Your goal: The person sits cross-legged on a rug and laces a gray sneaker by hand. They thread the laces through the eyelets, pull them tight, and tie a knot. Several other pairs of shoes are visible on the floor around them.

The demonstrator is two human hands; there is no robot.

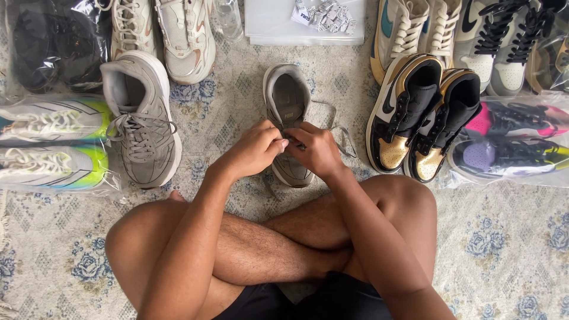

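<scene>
Patterned rug [504, 249]; both hands [287, 151] pinching grey sneaker [287, 101] laces.

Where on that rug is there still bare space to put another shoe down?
Bare rug lies right of the person's knee, below the bagged shoes; a smaller strip runs between the grey sneaker and the shoe being laced. The top row and both side edges are crowded.

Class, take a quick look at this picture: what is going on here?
A person sits cross-legged on a patterned rug. Both hands, the left hand and the right hand, work the laces of a grey sneaker in front of them. Its laced partner lies to the left, a black-and-gold pair to the right, and bagged shoes sit at the sides.
</scene>
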